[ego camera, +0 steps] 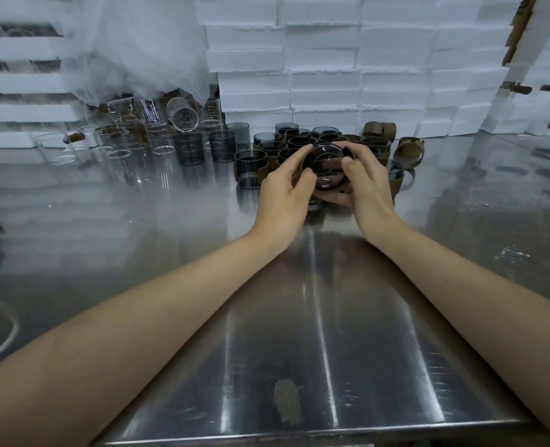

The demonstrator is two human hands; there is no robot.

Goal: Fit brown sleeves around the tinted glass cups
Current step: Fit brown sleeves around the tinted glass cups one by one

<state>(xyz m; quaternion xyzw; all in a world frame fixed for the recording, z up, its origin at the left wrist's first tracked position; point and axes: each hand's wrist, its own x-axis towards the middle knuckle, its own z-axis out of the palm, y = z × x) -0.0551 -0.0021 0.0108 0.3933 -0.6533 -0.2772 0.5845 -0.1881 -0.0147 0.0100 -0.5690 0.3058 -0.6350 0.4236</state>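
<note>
Both my hands hold one tinted glass cup (326,169) above the steel table, its round end turned toward me. My left hand (283,196) curls round its left side, thumb on the rim. My right hand (364,185) grips the right side, thumb across the front. A brown sleeve (346,189) shows around the cup under my right fingers. Behind the hands stands a cluster of tinted cups wearing brown sleeves (296,143). One sleeved tinted cup (250,167) stands at the cluster's left. Loose brown sleeves (409,150) lie to the right.
Clear glass cups (128,143) and bare tinted cups (222,145) crowd the back left under a white mesh sheet (144,46). White foam boxes (347,66) are stacked along the back wall. The steel table (315,317) has its front edge near me.
</note>
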